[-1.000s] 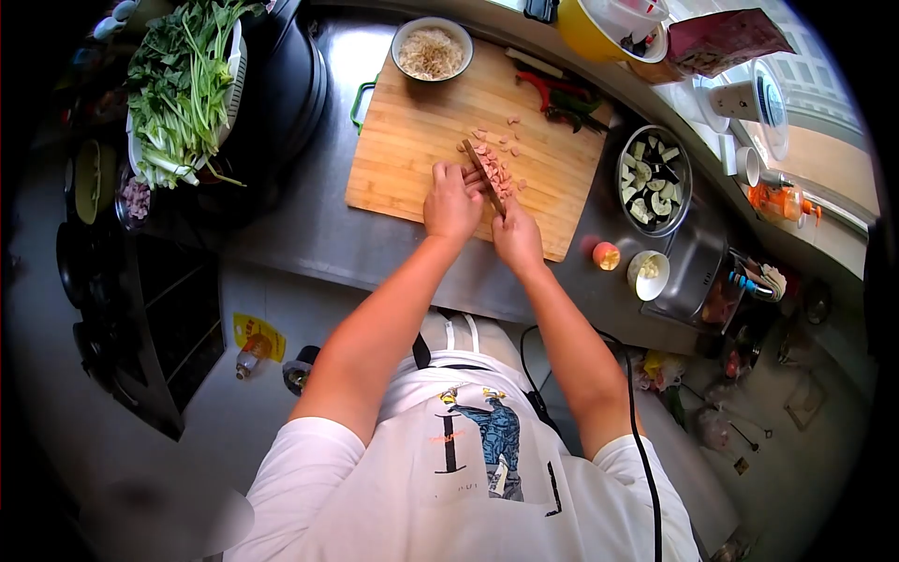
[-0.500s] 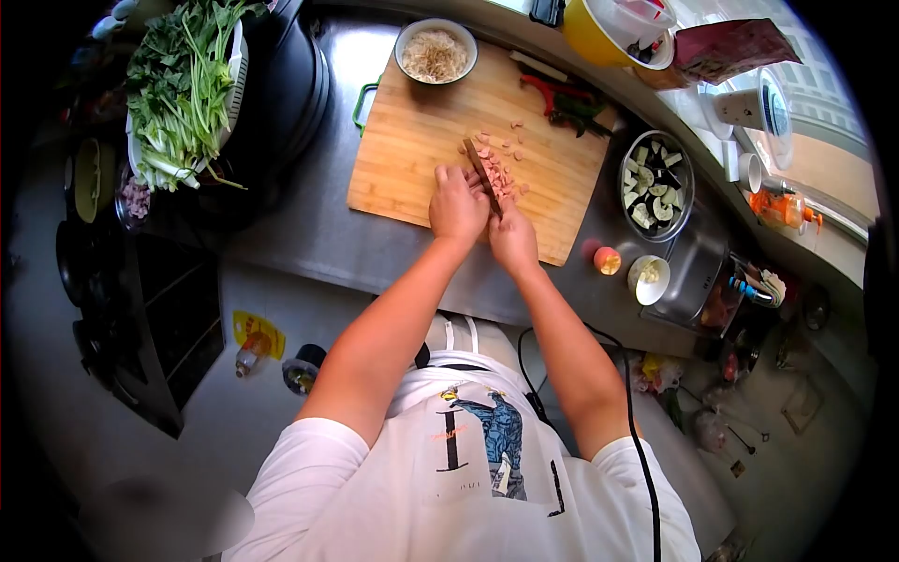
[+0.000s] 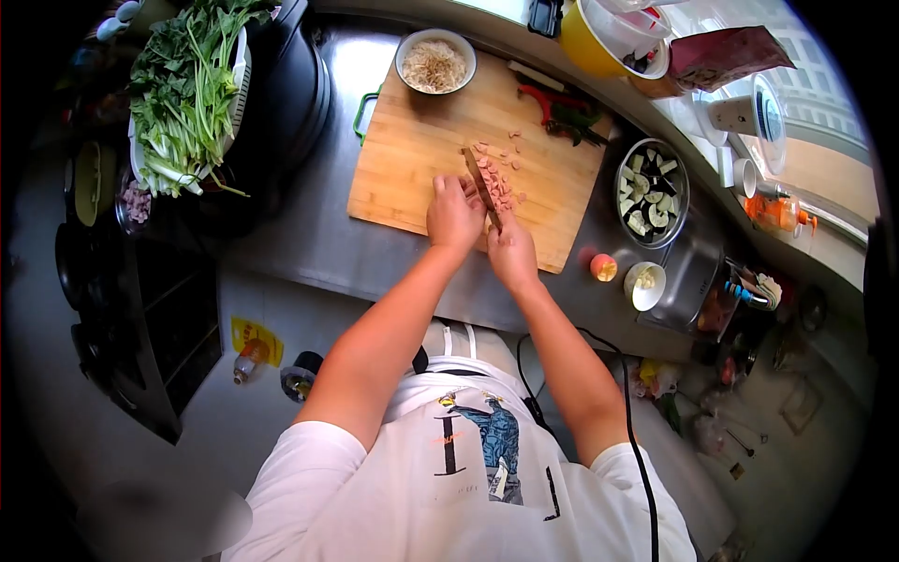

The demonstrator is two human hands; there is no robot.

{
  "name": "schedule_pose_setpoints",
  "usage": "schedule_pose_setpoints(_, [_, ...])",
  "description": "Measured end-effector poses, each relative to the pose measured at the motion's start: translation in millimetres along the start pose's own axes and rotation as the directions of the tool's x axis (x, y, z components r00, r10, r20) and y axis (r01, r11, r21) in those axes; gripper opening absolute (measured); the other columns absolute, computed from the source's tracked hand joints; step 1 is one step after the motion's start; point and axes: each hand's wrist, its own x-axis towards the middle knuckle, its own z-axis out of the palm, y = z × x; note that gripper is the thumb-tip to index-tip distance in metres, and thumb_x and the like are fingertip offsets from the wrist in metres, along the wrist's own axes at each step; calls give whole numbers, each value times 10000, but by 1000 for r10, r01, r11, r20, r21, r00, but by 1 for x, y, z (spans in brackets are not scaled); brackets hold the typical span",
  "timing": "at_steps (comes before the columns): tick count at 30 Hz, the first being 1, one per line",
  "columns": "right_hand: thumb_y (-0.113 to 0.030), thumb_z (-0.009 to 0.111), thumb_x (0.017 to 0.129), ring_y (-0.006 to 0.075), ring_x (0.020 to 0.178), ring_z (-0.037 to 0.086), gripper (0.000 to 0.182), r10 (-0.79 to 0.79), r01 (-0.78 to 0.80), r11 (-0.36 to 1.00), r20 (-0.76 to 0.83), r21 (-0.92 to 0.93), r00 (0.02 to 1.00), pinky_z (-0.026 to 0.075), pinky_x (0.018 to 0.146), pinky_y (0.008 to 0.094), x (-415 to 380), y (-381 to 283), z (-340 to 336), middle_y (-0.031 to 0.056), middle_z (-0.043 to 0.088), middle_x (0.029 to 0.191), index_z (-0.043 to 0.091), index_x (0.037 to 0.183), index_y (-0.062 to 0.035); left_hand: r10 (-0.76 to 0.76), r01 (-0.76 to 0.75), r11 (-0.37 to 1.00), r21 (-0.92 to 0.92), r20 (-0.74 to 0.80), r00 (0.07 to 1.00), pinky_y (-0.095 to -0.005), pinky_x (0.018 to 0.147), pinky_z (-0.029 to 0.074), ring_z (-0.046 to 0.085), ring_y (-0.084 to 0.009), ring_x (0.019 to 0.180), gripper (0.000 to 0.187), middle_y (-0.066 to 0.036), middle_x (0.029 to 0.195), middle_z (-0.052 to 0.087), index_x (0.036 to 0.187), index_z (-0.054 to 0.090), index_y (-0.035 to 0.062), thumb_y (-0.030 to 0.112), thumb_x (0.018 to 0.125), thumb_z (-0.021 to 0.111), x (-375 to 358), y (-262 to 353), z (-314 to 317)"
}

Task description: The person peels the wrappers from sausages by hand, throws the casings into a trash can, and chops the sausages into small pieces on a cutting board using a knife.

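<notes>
A knife (image 3: pixel 478 180) stands across the lower middle of the wooden cutting board (image 3: pixel 403 169), its blade angled up and to the left. My right hand (image 3: pixel 512 253) is closed around its handle. Just left of the blade, my left hand (image 3: pixel 455 215) is curled with its fingertips close to the metal; whatever lies under those fingers is hidden. Small pink slices (image 3: pixel 495 185), which look like sausage or ham, are heaped along the right side of the blade. Several loose pieces are scattered farther up the board.
At the board's far edge are a bowl of pale shreds (image 3: pixel 434 62) and red and green peppers (image 3: pixel 571 117). To the right stand a bowl of cut eggplant (image 3: pixel 653 192), a small white bowl (image 3: pixel 645 286), a bitten-looking fruit (image 3: pixel 603 268) and the sink (image 3: pixel 688 281). Leafy greens (image 3: pixel 187 94) fill a basket at left.
The view has shifted slightly. Both hands stay at nearly the same spot on the board, and the knife blade keeps almost the same angle beside the pink slices.
</notes>
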Motion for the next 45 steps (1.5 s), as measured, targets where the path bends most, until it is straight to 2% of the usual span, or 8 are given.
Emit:
schedule_pose_setpoints(14, [-107, 500, 867, 484, 829, 620, 267, 91, -88, 996, 101, -34, 991, 478, 755, 556, -7, -10, -14, 311, 637, 847, 554, 1112, -15, -2, 5, 995, -95, 33, 999, -463, 767, 529, 627, -400, 896, 287, -178, 1073, 569, 992, 559, 8, 144, 766, 671, -4, -10, 3])
schedule_pose_setpoints(15, [-115, 499, 873, 483, 827, 619, 282, 119, -111, 992, 132, -64, 984, 478, 753, 554, -3, -7, -14, 309, 638, 849, 555, 1133, -18, -13, 15, 999, -32, 38, 999, -465, 773, 527, 626, -397, 898, 294, -175, 1074, 565, 998, 561, 8, 149, 766, 674, -5, -3, -3])
schedule_pose_setpoints(18, [-126, 505, 875, 485, 822, 618, 300, 8, -8, 1000, 56, -1, 998, 479, 746, 552, 6, 9, 10, 307, 639, 851, 550, 1153, -21, -27, 28, 1000, -14, 33, 999, -469, 780, 524, 622, -400, 900, 297, -176, 1073, 561, 1001, 560, 7, 154, 769, 673, -4, -2, -3])
schedule_pose_setpoints(22, [-129, 509, 871, 488, 839, 617, 290, 18, -16, 999, 55, -45, 998, 478, 749, 552, 2, 0, 5, 305, 639, 858, 547, 1141, -30, -25, 25, 1000, -2, 3, 1000, -473, 787, 520, 615, -406, 916, 306, -183, 1073, 557, 1002, 556, 0, 150, 764, 678, -4, -3, -4])
schedule_pose_setpoints(27, [-127, 513, 871, 491, 844, 615, 218, 137, -132, 990, 167, -40, 976, 468, 750, 565, -3, -7, -13, 308, 632, 848, 545, 1068, -40, 20, -19, 997, -69, 9, 1000, -473, 804, 514, 607, -410, 942, 327, -206, 1092, 540, 1026, 542, -7, 123, 762, 685, -6, -12, 1])
schedule_pose_setpoints(35, [-107, 524, 859, 487, 821, 618, 204, -48, 48, 999, 19, -6, 999, 478, 744, 552, 2, -3, -3, 298, 637, 834, 561, 1044, -29, -7, 7, 999, -51, 2, 1000, -464, 841, 513, 602, -402, 975, 343, -210, 1145, 521, 1055, 535, -6, 103, 761, 674, -5, -6, -3])
schedule_pose_setpoints(37, [-88, 533, 849, 485, 816, 617, 197, 59, -60, 998, 106, 11, 993, 481, 741, 547, -8, -10, -15, 295, 636, 832, 571, 1033, -28, -33, 35, 997, -72, 28, 999, -465, 845, 513, 598, -404, 986, 350, -209, 1156, 516, 1065, 534, -1, 100, 760, 671, -13, -13, -2])
schedule_pose_setpoints(45, [-114, 524, 858, 485, 814, 613, 192, 10, -10, 1000, 24, 8, 1000, 476, 739, 549, -1, -6, 8, 298, 632, 822, 569, 1019, -21, -27, 26, 999, -30, -32, 999, -471, 839, 512, 595, -419, 982, 330, -215, 1151, 511, 1066, 543, 0, 97, 775, 664, -10, -9, -4])
